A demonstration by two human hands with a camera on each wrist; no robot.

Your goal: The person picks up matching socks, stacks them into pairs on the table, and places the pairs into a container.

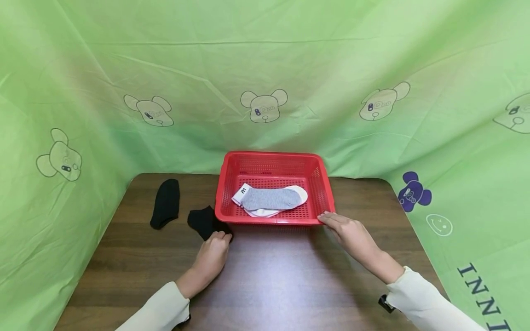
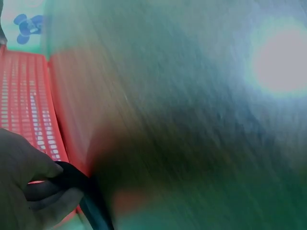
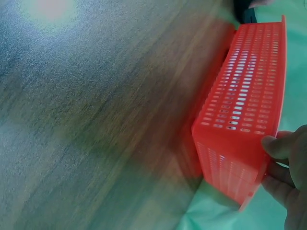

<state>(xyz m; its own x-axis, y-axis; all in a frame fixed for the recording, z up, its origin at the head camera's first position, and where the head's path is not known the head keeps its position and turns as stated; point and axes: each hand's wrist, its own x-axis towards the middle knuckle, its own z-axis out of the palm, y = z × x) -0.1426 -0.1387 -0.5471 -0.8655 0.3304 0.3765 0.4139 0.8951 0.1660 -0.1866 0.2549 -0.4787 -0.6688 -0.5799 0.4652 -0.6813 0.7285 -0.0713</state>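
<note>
My left hand [image 1: 213,255] pinches the near end of a black sock [image 1: 203,221] just left of the basket. In the left wrist view the dark cloth [image 2: 72,177] shows between thumb and fingers. At the near right corner of the red plastic basket [image 1: 271,220], my right hand [image 1: 345,230] grips the rim; the right wrist view shows thumb and fingers on either side of the rim [image 3: 279,96]. Inside the basket lies a grey sock [image 1: 271,199] with a white cuff and toe, over another pale sock partly hidden below it.
A second black sock [image 1: 166,202] lies flat at the left of the wooden table [image 1: 269,285]. Green printed cloth [image 1: 265,59] hangs around the table's back and sides, with the basket close to the back one.
</note>
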